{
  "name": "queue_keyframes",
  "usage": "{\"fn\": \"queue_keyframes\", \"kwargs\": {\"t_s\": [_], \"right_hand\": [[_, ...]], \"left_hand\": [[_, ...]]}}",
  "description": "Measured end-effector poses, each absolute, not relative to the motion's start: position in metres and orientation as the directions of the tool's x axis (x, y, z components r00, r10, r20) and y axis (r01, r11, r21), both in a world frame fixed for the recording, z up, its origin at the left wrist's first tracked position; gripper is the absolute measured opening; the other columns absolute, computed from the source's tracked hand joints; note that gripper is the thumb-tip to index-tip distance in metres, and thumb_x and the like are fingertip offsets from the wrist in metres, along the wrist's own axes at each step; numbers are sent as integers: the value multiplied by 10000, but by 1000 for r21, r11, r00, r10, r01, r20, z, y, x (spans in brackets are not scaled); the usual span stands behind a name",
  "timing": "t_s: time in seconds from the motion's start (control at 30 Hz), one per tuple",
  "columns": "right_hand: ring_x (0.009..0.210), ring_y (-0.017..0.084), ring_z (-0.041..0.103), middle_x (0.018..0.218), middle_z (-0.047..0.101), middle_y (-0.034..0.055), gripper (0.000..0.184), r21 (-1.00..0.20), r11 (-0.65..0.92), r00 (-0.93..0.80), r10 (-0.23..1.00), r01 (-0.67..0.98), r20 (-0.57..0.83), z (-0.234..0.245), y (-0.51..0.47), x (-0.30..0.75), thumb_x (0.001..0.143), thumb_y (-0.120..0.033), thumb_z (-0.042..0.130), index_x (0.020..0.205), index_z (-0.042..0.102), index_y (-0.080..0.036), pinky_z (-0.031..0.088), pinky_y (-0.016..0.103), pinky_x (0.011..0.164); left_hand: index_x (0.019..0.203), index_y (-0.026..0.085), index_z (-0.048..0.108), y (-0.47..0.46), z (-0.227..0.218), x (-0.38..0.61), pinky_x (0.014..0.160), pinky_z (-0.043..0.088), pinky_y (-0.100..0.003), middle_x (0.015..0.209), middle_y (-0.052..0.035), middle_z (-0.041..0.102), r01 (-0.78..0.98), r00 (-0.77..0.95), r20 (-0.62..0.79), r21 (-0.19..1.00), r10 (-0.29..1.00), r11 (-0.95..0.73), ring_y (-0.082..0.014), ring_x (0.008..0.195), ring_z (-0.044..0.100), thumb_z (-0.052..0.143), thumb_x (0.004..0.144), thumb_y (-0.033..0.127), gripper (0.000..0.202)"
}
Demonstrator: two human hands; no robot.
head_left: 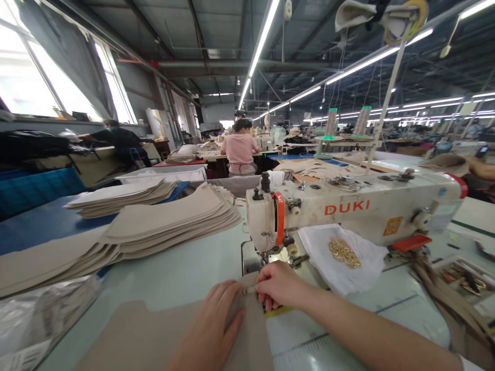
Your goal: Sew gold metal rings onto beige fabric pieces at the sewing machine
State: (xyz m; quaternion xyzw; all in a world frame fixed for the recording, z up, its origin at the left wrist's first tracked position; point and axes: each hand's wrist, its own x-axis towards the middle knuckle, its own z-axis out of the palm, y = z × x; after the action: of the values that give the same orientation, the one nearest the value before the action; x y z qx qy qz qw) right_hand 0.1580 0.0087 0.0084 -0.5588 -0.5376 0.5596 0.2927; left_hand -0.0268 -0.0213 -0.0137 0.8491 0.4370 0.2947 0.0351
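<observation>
A cut piece of beige fabric [150,330] lies on the pale green table, its far end close under the sewing machine's [309,206] needle area. My left hand [214,324] rests flat on this piece, fingers stretched toward the needle. Just right of those fingertips, my right hand [278,283] is closed in a pinch on a small beige tab [250,290] at the fabric's far end. My right fingers partly hide the tab, so how it joins the fabric cannot be seen.
Stacked beige fabric pieces [170,221] lie at left, beside a clear plastic bag [46,314]. Small gold-coloured metal parts [344,252] sit on a white bag [317,247] against the machine. A parts tray [464,278] and brown strips [452,309] are at right. People work beyond.
</observation>
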Motion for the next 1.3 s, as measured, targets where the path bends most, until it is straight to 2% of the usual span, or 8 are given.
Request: {"fn": "queue_keyframes", "kwargs": {"t_s": [0.13,0.3,0.43,0.63,0.73,0.83,1.03,1.3], "right_hand": [[289,85,492,401,558,-50,208,-920,-262,-217,918,293,-331,10,13,157,651,-81,564,480,513,-188,355,172,321],[308,96,509,401,567,-35,231,-913,-239,-227,919,330,-322,9,16,159,677,-149,612,471,517,-197,379,180,327],[334,102,532,413,578,-28,250,-901,-191,-231,927,389,-297,7,20,159,699,-195,647,480,527,-198,408,182,354],[362,115,555,474,605,-17,246,-834,-37,-216,959,550,-185,11,15,163,762,-116,536,527,561,-185,432,211,422],[644,180,647,662,673,35,172,-741,153,-211,977,654,15,14,2,174,794,-134,538,679,657,-180,466,274,630],[904,211,595,879,676,58,156,-621,350,-308,935,702,178,12,-12,187,829,-149,551,842,699,-199,406,312,822],[831,184,517,838,605,38,167,-166,617,-553,773,769,310,1,-19,193,899,-146,498,876,658,-192,393,267,728],[821,182,487,824,583,35,159,-129,633,-580,759,763,295,2,-18,191,912,-164,490,871,640,-192,376,265,706]], "left_hand": [[933,217,631,-14,0,-15,824,552,-358,956,-55,678,659,503,468,336,727,-673,-220,910,639,481,853,181,173],[729,203,618,-4,7,-1,699,541,-338,753,-50,662,626,583,466,264,665,-734,-212,761,616,398,873,139,271],[718,197,595,0,4,5,679,531,-331,735,-51,653,625,604,470,221,643,-749,-211,745,606,389,869,131,263],[715,202,577,3,0,7,683,518,-313,742,-45,646,609,605,481,234,635,-758,-200,746,601,401,839,93,241],[710,206,576,3,0,7,702,518,-317,756,-42,654,622,594,463,255,658,-741,-198,757,601,418,814,80,227],[717,208,575,3,1,6,710,515,-319,754,-37,651,637,581,452,265,677,-724,-199,763,602,427,797,77,213],[714,206,559,3,-4,5,709,508,-319,755,-36,641,633,584,450,268,676,-726,-198,764,597,417,824,86,216],[712,210,579,3,0,7,700,515,-307,752,-32,655,615,567,467,309,679,-726,-196,748,602,452,816,97,199]]}}
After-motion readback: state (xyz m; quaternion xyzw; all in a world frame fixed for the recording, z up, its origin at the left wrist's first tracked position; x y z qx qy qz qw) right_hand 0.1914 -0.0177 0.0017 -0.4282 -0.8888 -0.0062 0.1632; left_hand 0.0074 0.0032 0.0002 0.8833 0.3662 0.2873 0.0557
